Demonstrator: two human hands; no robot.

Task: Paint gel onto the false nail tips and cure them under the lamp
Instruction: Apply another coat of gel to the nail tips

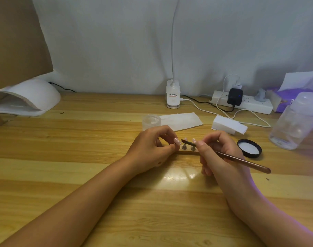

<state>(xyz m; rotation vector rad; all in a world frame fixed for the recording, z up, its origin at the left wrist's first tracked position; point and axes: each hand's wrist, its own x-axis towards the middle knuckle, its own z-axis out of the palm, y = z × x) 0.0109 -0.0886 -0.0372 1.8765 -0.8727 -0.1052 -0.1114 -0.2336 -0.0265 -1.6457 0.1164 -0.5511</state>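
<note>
Pink false nail tip sits pinched in our curled left hand; our right hand grips a slim copper-handled brush, its tip just beside the nail.

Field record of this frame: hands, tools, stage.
left hand: pinches one glossy pink false nail tip
right hand: holds thin copper-handled brush, bristles at that tip
other tips: two on metal pegs between the hands
white dome curing lamp: far left
frosted jar: open, behind left hand; black lid right of right hand
stage: painting; tips not under lamp

Wooden table with curing lamp, jar, lid, power strip, paper.
</note>
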